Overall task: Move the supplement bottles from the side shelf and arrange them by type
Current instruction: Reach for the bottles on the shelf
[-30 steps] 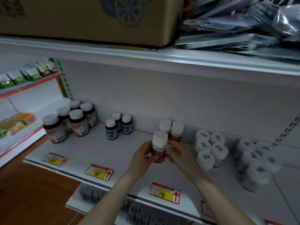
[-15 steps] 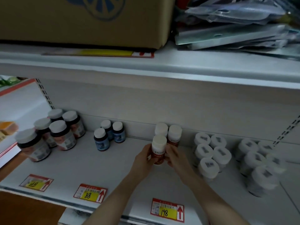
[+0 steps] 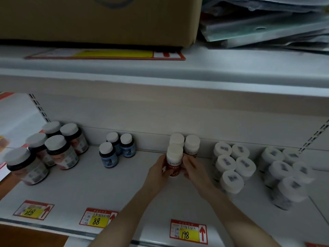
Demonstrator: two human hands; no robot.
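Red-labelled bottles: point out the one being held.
The front red-labelled bottle, gripped between left hand and right hand; the other two stand behind it.

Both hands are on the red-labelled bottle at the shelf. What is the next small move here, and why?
Probably set the red-labelled bottle down on the shelf and let go. The left hand and right hand grip it upright, in front of two matching bottles at the back wall, so it already lines up with its own type; whether its base touches is unclear.
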